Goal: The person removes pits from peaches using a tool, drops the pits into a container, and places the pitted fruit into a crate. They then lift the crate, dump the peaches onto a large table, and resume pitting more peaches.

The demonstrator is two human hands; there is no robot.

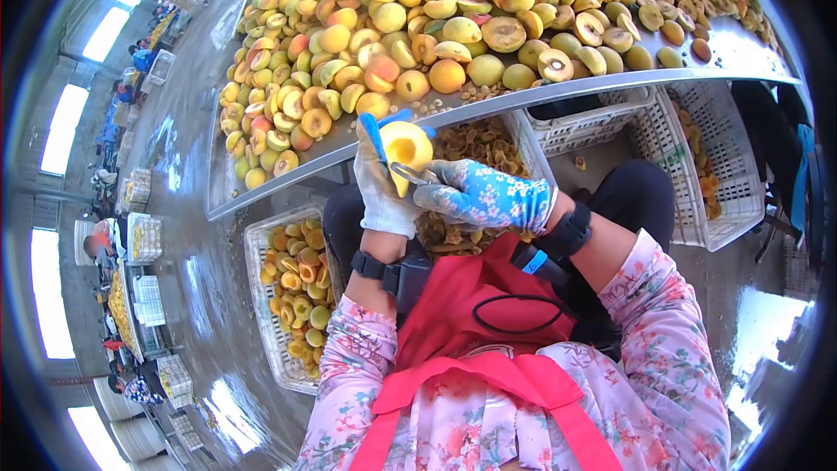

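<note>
My left hand point(384, 170), in a white glove with blue finger covers, grips a yellow peach half point(407, 145) with its cut face and round hollow turned up. My right hand point(475, 194), in a blue floral glove, is closed around a small metal pitting tool point(403, 172). The tool's curved end meets the lower edge of the fruit; most of its handle is hidden in my fingers. Just beyond both hands lies a large heap of peaches point(384, 17), many of them halved and some with pits showing, on a metal table point(523, 93).
A white crate point(272, 331) of peach halves stands at my left. Below my hands, another crate point(529, 146) holds brownish scraps. More white crates point(654, 157) sit under the table at right. Farther left, people point(109, 240) work at other tables on the wet floor point(205, 296).
</note>
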